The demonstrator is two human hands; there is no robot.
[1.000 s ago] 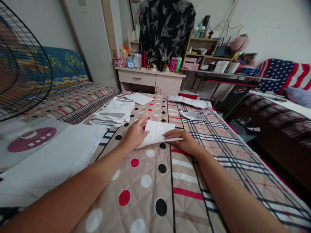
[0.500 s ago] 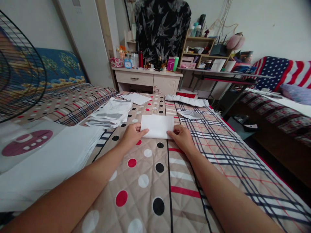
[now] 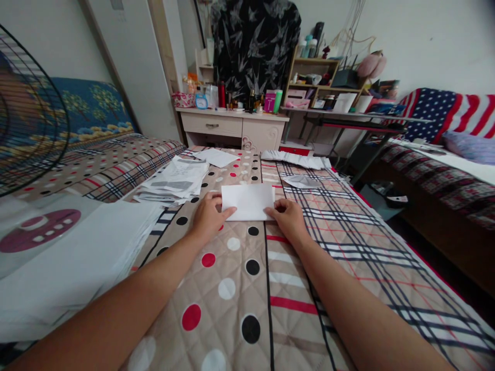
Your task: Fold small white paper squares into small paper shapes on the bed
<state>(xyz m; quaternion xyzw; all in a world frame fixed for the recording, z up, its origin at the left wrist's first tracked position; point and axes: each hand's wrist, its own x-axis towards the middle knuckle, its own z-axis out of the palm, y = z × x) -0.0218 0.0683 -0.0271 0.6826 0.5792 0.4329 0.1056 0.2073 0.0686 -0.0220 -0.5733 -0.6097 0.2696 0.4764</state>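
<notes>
In the centre of the frame, a white, rectangular, folded sheet of paper (image 3: 247, 202) is held just in front of the person, above a beige quilted bedspread with dots, stripes and plaid (image 3: 220, 268). The left hand (image 3: 212, 214) grips its left end, the thumb lying flat on the near face at the lower corner and the fingers curled behind the edge. The right hand (image 3: 286, 216) pinches the lower right corner between thumb and curled fingers. Both hands are mostly closed, with the paper between thumb and fingers. A narrow strip of another layer shows past the paper's right edge. Left of centre, near the left hand but apart from it, lies a loose stack of white and grey printed papers (image 3: 176, 180), and beyond that a flat white sheet (image 3: 217, 157). To the right of the upper centre, a long, crumpled white packet (image 3: 296, 158) lies across the bedspread, with a small greyish-white piece (image 3: 301, 181) nearer the person. At the left of the frame, a large pile of white sheets (image 3: 88, 247) lies beside a translucent plastic bag with a purple-red oval print (image 3: 40, 229), and a black wire fan guard (image 3: 33, 113) stands at the upper left. A cream-coloured dresser (image 3: 224, 124) fills the upper middle, crowded with small bottles and boxes.
</notes>
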